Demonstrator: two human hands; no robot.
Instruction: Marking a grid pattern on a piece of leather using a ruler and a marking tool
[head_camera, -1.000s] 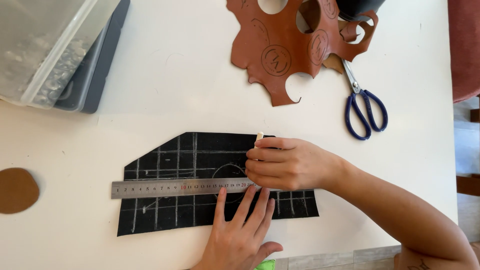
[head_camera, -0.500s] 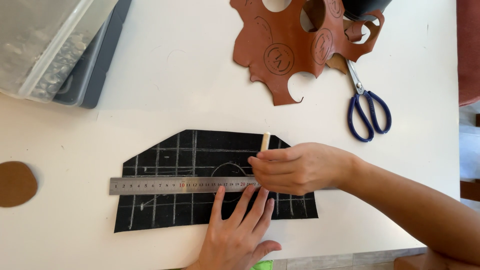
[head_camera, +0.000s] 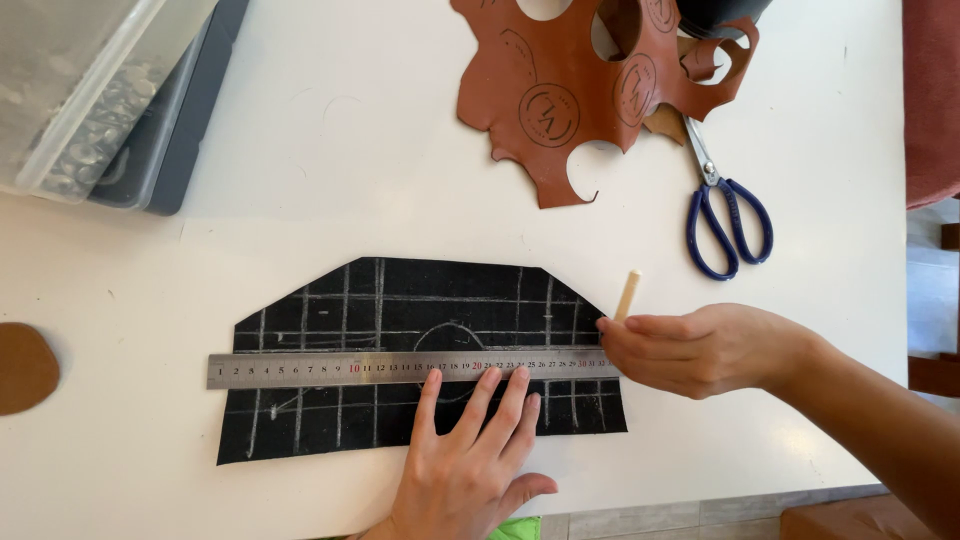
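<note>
Right hand sliding right off black leather, fingers pinching stick; left fingers spread, pressing ruler, lying left-right.

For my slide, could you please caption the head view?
Left hand pins steel ruler on black sheet; right hand holds wooden stick.

One black sheet marked with chalk lines. One steel ruler. One pale stick. One pair of blue-handled scissors. Two pieces of brown leather: one large with round holes, one small at the table's left edge. One clear bin. Two hands: left, right.
</note>
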